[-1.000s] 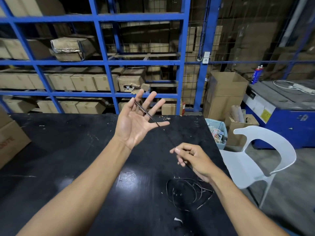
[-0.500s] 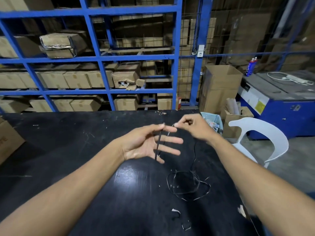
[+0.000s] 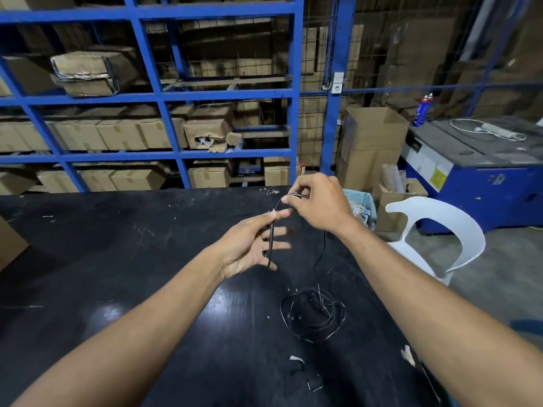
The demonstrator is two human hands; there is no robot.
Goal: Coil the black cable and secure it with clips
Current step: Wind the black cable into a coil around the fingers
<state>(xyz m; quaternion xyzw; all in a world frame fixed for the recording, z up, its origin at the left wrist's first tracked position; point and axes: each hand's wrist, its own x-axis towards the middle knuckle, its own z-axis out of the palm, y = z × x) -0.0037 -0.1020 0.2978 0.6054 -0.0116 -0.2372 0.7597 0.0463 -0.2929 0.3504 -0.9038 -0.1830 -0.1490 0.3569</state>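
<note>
A thin black cable (image 3: 322, 251) runs from a loose tangle (image 3: 313, 317) on the black table up to my hands. My left hand (image 3: 249, 248) is held over the table with fingers spread, and a strand of the cable lies looped across them, pinned by the thumb. My right hand (image 3: 318, 201) is just above and to the right, pinching the cable between thumb and forefinger at the left fingertips. Small clips (image 3: 314, 384) and a white scrap (image 3: 296, 359) lie on the table near the front edge.
The black table (image 3: 117, 274) fills the lower view. Blue racking (image 3: 164, 98) with cardboard boxes stands behind it. To the right are a white plastic chair (image 3: 440, 233), a light blue bin (image 3: 363, 205), open cartons (image 3: 373, 142) and a blue machine (image 3: 482, 177).
My right hand rose from near the tangle up to my left hand's fingertips, carrying the cable. My left hand turned from palm-up to fingers sideways, with the cable now wrapped across them.
</note>
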